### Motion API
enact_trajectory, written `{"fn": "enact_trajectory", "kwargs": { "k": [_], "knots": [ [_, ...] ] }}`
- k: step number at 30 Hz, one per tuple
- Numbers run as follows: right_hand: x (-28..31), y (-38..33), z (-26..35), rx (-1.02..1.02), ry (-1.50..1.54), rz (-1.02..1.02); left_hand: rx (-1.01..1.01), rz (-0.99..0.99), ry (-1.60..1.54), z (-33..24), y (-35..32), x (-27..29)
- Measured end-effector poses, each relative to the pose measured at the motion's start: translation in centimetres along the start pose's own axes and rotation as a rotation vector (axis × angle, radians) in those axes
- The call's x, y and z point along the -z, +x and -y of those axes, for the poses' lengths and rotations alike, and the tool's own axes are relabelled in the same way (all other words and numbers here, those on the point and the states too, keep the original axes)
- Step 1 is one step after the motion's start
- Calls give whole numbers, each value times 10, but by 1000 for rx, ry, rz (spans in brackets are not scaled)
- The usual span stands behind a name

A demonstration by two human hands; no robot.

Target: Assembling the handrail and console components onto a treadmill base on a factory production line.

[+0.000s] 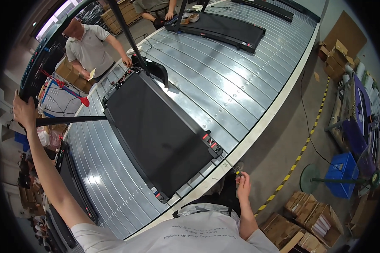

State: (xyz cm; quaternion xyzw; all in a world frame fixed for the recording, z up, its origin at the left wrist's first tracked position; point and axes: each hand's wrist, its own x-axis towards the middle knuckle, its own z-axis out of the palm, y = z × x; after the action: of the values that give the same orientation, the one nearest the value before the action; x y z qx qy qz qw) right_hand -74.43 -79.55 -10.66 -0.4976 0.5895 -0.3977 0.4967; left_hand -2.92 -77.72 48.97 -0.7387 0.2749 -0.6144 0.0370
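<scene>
**Treadmill on the line, one hand on its console, one on a small tool**

Nearest the camera, at the bottom of the frame, is the person's white shirt (185, 234). From it the right forearm rises to the right hand (243, 184) at lower centre, whose fingers are closed around a small tool with a yellow and black handle (237, 170); its tip points up toward the pale edge of the conveyor.

The left arm stretches up the left side of the frame to the left hand (23, 113), which is clenched on the lower end of the treadmill's dark console (40, 55), raised at upper left.

The treadmill (158, 130) lies in the middle of the frame on the ribbed metal conveyor (232, 80), its black belt running from upper left to lower centre, with red parts at the near end corners. Its rear end sits just above and to the left of the right hand.

In the upper left a second person in a pale polo shirt (88, 48) stands at the treadmill's front end, one hand touching it. Another treadmill (223, 27) lies at top centre. Cardboard boxes (308, 223) sit at lower right, beside a blue crate (342, 175) and a yellow-and-black floor stripe (302, 154).
</scene>
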Motion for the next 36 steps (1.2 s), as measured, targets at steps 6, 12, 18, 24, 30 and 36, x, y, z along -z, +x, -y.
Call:
{"fn": "enact_trajectory", "kwargs": {
  "k": [6,12,18,24,30,36],
  "knots": [
    [-34,-1,-78,-1007,929,15,-60,-37,-83,-19,-8,6],
    [-15,-52,-46,-985,1021,57,-178,43,-85,5,-23,18],
    [-18,-18,6,-65,211,47,-158,-62,-121,-12,-10,10],
    [9,33,26,116,-697,230,-146,-76,-61,-21,-23,2],
    [-5,22,-56,-745,628,254,-187,-129,-77,-27,-6,3],
    [26,6,1,-455,646,208,-192,-58,-86,-24,-18,10]
  ]
}}
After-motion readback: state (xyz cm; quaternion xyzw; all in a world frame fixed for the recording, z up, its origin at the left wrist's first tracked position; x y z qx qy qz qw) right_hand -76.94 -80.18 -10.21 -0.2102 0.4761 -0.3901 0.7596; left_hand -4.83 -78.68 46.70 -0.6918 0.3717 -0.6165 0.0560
